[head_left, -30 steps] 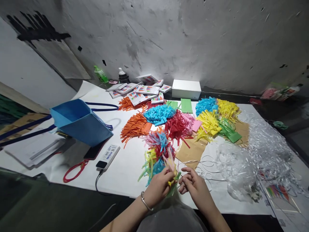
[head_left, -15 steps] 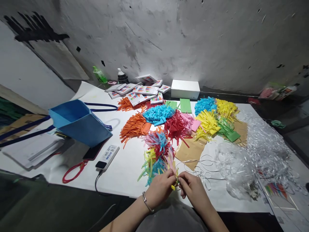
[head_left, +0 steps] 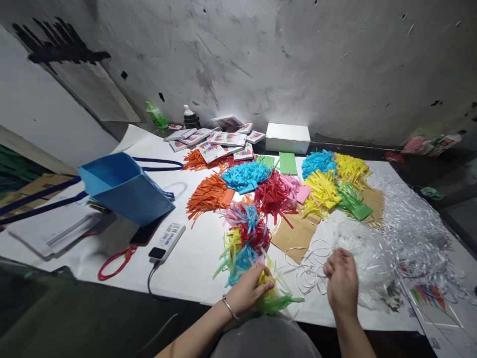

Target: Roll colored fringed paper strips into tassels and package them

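Near the table's front edge, my left hand (head_left: 251,287) is closed around the top of a yellow paper tassel (head_left: 269,286), with a green tassel (head_left: 278,303) hanging out below it. Beyond it runs a bunched tassel garland (head_left: 244,243) in pink, blue, red and yellow. My right hand (head_left: 342,271) is well apart on the right, its fingers curled together in front of a clear plastic bag (head_left: 367,258). Whether it holds a thread or nothing cannot be seen. Loose loops of white cord (head_left: 311,271) lie between the hands.
Farther back lie fringed paper bundles: orange (head_left: 208,194), blue (head_left: 246,174), red (head_left: 274,194) and yellow (head_left: 322,191). Tangled silvery strips (head_left: 415,219) cover the right side. To the left are a blue bag (head_left: 126,186), a white power bank (head_left: 167,241) and a red strap (head_left: 115,263).
My right hand has left the tassel at my left hand and moved right, toward the plastic bag. The yellow and green strips now spread out below my left hand.
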